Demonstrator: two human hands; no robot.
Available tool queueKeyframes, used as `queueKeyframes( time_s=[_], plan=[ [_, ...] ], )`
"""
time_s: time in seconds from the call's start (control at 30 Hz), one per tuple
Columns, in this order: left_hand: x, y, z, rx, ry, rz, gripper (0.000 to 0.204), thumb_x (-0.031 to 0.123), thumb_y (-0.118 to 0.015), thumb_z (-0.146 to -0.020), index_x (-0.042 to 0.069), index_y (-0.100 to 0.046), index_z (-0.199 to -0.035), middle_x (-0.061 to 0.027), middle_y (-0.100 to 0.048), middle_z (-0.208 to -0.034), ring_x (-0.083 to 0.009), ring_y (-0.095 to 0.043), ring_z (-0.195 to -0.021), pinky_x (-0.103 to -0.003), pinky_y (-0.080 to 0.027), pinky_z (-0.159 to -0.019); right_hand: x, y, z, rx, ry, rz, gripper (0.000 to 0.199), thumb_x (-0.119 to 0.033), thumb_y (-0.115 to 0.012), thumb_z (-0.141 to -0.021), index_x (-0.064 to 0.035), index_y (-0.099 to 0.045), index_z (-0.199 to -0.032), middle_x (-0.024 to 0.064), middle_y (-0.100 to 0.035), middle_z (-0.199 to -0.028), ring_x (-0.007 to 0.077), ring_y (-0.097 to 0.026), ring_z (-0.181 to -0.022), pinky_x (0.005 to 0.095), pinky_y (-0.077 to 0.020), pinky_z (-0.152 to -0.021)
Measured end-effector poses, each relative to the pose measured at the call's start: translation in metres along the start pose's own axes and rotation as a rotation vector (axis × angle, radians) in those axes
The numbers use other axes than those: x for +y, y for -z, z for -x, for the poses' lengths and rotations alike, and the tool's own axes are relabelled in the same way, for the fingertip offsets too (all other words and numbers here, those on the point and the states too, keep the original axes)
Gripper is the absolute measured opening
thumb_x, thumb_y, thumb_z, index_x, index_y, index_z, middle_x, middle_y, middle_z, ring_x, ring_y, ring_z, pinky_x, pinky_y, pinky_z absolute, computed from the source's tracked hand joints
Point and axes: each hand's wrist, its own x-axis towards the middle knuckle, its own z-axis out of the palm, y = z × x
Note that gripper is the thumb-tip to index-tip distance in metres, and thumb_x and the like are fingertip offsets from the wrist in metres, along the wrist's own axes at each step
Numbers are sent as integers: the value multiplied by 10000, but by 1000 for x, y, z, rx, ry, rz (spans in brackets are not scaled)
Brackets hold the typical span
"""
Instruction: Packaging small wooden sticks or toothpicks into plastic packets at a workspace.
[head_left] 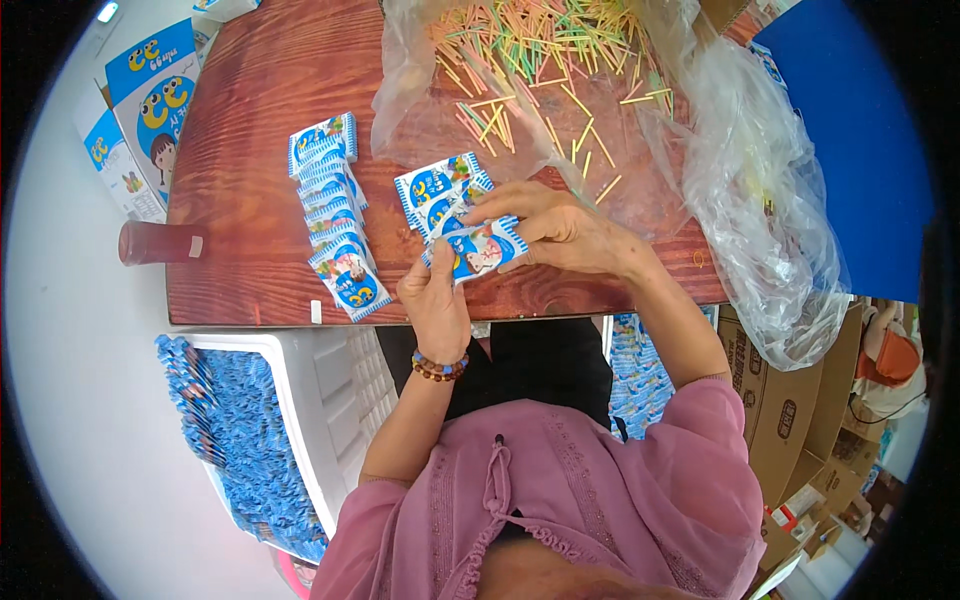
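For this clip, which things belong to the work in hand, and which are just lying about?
In hand:
- left hand and right hand, both holding small blue-and-white sachets
- overlapping row of matching sachets on the wooden table

Lying about:
- coloured sticks on clear plastic
- dark red bottle
- white crate of blue packets
- cardboard boxes

A reddish-brown wooden table (250, 150) carries everything here. A row of small blue-and-white sachets (335, 215) lies overlapping down its left part, and a smaller fan of the same packets (440, 190) lies near the middle. At the far edge a clear plastic sheet (430, 110) is spread, strewn with thin coloured sticks (530, 45).
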Motion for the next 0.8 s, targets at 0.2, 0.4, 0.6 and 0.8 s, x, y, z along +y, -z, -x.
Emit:
queueKeyframes(
  time_s=[0.2,0.4,0.6,0.8],
  plan=[
    [15,25,12,114,-387,-919,102,48,-612,-876,-49,-641,-867,-77,-630,-794,-94,-539,-722,-263,-441,-643,37,55,-13,232,-428,-246,168,-123,-615,-881,-16,-697,-982,84,-653,-1128,175,-608,-988,325,-480,-847],
    [3,35,7,-196,-678,-868,109,-100,-679,-716,-53,-605,-781,-117,-575,-725,-240,-530,-651,-311,-413,-607,142,129,-76,486,-706,460,420,-388,-591,-884,10,-677,-988,135,-691,-953,224,-651,-877,331,-484,-806],
    [6,41,4,-240,-671,-870,59,-63,-662,-769,-68,-604,-777,-122,-574,-730,-201,-528,-644,-279,-410,-579,189,138,-120,389,-1096,935,823,-701,-547,-761,-11,-602,-1206,249,-546,-1278,352,-505,-1228,502,-387,-1003],
    [6,41,1,-255,-666,-823,88,-69,-679,-735,-76,-599,-770,-125,-573,-726,-225,-525,-652,-295,-414,-600,202,132,-147,405,-1196,869,660,-486,-521,-847,-33,-501,-1327,193,-471,-1388,380,-436,-1288,619,-271,-1030]
  ],
)
